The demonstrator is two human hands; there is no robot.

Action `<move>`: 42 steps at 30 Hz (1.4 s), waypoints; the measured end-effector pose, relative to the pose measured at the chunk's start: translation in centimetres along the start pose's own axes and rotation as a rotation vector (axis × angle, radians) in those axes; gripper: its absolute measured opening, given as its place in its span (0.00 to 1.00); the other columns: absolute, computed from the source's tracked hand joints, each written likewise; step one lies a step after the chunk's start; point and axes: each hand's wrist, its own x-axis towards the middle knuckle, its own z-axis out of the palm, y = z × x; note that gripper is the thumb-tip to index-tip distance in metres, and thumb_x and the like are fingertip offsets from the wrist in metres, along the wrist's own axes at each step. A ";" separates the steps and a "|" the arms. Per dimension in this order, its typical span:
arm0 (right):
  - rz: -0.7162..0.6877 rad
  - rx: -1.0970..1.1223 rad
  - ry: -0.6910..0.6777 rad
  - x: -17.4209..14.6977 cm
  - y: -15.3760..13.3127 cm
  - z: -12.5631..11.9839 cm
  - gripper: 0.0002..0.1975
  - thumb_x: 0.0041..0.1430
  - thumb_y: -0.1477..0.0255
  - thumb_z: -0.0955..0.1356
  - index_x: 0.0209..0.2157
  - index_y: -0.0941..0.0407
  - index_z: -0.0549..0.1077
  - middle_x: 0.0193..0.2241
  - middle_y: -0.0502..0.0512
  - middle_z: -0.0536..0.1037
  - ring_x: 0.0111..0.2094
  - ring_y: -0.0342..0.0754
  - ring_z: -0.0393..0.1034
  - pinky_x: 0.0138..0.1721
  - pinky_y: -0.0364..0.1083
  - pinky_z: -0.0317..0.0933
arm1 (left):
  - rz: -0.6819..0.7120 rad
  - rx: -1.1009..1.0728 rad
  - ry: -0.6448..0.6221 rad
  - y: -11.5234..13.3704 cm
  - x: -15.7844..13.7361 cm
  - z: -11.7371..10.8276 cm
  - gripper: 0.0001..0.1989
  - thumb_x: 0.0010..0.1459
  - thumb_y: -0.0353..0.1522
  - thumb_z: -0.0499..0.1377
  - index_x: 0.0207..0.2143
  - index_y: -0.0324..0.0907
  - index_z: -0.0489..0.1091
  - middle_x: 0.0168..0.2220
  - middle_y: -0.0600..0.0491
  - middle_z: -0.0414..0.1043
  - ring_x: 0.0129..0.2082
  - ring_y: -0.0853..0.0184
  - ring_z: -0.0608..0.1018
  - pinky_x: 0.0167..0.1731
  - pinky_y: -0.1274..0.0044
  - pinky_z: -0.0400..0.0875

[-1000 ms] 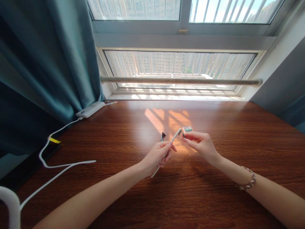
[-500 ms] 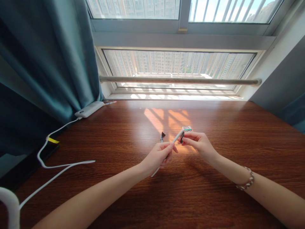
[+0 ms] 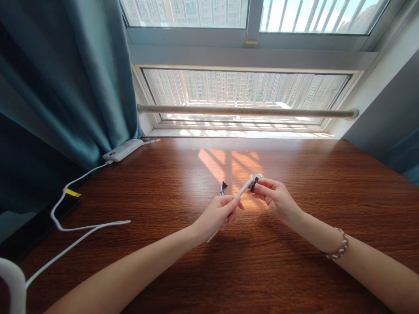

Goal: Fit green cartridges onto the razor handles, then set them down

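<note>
My left hand (image 3: 222, 210) is closed around a white toothbrush (image 3: 245, 187), whose handle end sticks out below my palm. The brush head points up and to the right, and its bristles meet or nearly meet a small black piece (image 3: 254, 185). Thumb and fingers of my right hand (image 3: 276, 196) pinch that piece; its exact kind is too small to make out. Just behind it, partly hidden, a small clear case (image 3: 257, 175) lies on the table. Beyond my left hand is a slim, silvery object with a black end (image 3: 223, 188), its lower part covered by the hand.
The brown wooden table (image 3: 170, 174) runs up to a barred window. A white power strip (image 3: 123, 150) with a white cable (image 3: 94, 226) lies at the left, beside a blue curtain (image 3: 72, 78). A white curved tube (image 3: 13, 279) stands at the lower left.
My right hand has turned the black piece and shifted it slightly up and right along the bristles. It now covers more of the clear case. The left hand has hardly moved.
</note>
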 end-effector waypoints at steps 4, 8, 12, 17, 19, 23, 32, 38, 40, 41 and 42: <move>-0.021 0.015 0.049 0.2 0.0 -0.4 0.08 0.46 0.73 0.71 0.32 0.56 0.76 0.31 0.53 0.77 0.34 0.43 0.70 0.34 0.40 0.64 | -0.008 0.022 0.003 -0.1 0.0 0.1 0.17 0.54 0.45 0.51 0.30 0.39 0.66 0.13 0.62 0.52 0.11 0.79 0.51 0.09 0.85 0.43; -0.021 -0.005 0.073 0.5 -0.1 -0.7 0.09 0.45 0.72 0.72 0.32 0.55 0.77 0.31 0.53 0.77 0.33 0.42 0.70 0.33 0.40 0.64 | -0.011 0.045 0.012 -0.3 0.0 0.1 0.18 0.54 0.45 0.51 0.30 0.38 0.66 0.13 0.62 0.52 0.11 0.79 0.51 0.09 0.85 0.44; -0.047 -0.059 0.102 0.7 -0.2 -0.9 0.10 0.45 0.70 0.71 0.33 0.55 0.76 0.32 0.54 0.77 0.31 0.43 0.70 0.31 0.41 0.64 | 0.008 0.040 0.027 -0.3 -0.1 0.0 0.17 0.54 0.44 0.51 0.29 0.38 0.66 0.13 0.62 0.52 0.11 0.79 0.52 0.09 0.85 0.44; -0.190 -0.350 0.191 0.7 -0.1 -1.2 0.12 0.43 0.68 0.72 0.32 0.57 0.76 0.28 0.54 0.77 0.28 0.44 0.69 0.32 0.46 0.64 | 0.085 -0.034 0.066 -0.1 -0.1 0.1 0.16 0.56 0.42 0.50 0.29 0.38 0.65 0.12 0.62 0.51 0.11 0.80 0.50 0.10 0.85 0.43; -0.263 -0.509 0.199 0.6 -0.1 -1.1 0.11 0.45 0.68 0.71 0.32 0.57 0.75 0.28 0.54 0.76 0.28 0.44 0.68 0.32 0.46 0.64 | 0.092 -0.048 0.075 0.0 -0.1 0.0 0.15 0.56 0.42 0.50 0.29 0.38 0.65 0.13 0.63 0.51 0.11 0.80 0.50 0.11 0.84 0.42; -0.455 -0.748 0.159 0.1 -0.3 -0.8 0.09 0.49 0.70 0.68 0.35 0.55 0.74 0.32 0.54 0.74 0.33 0.46 0.68 0.30 0.44 0.64 | 0.087 -0.035 0.059 0.1 -0.1 0.0 0.15 0.55 0.42 0.51 0.29 0.38 0.66 0.13 0.63 0.50 0.11 0.80 0.50 0.11 0.84 0.42; -0.699 -1.025 0.114 -0.7 -0.9 -0.3 0.09 0.50 0.74 0.66 0.35 0.53 0.74 0.27 0.51 0.70 0.27 0.43 0.65 0.30 0.44 0.63 | 0.069 0.122 0.001 0.0 -0.2 0.1 0.17 0.54 0.43 0.51 0.30 0.37 0.67 0.13 0.62 0.51 0.13 0.78 0.54 0.13 0.84 0.48; -0.735 -1.067 0.115 -0.8 -0.9 -0.3 0.09 0.50 0.74 0.66 0.35 0.53 0.74 0.27 0.51 0.70 0.28 0.43 0.65 0.30 0.43 0.62 | 0.065 0.165 0.032 0.0 -0.2 0.1 0.17 0.54 0.43 0.51 0.30 0.37 0.67 0.13 0.62 0.52 0.14 0.78 0.54 0.14 0.84 0.48; -0.737 -1.082 0.135 -0.8 -1.0 -0.3 0.08 0.50 0.74 0.66 0.35 0.53 0.74 0.26 0.51 0.70 0.27 0.43 0.65 0.30 0.43 0.62 | 0.070 0.166 0.052 0.0 -0.1 0.0 0.17 0.54 0.43 0.51 0.30 0.38 0.67 0.13 0.62 0.52 0.13 0.78 0.55 0.14 0.84 0.48; -0.737 -1.086 0.143 -0.7 -1.0 -0.3 0.08 0.50 0.74 0.66 0.34 0.54 0.74 0.26 0.51 0.70 0.26 0.43 0.65 0.29 0.43 0.61 | 0.071 0.165 0.060 0.0 -0.1 0.0 0.17 0.54 0.44 0.51 0.30 0.38 0.67 0.13 0.62 0.52 0.13 0.78 0.55 0.14 0.84 0.48; -0.736 -1.086 0.150 -0.7 -1.0 -0.3 0.08 0.51 0.73 0.66 0.34 0.54 0.74 0.26 0.51 0.70 0.26 0.43 0.64 0.29 0.43 0.61 | 0.072 0.163 0.067 0.0 -0.1 0.0 0.17 0.54 0.44 0.51 0.30 0.38 0.67 0.13 0.62 0.52 0.13 0.78 0.55 0.14 0.84 0.48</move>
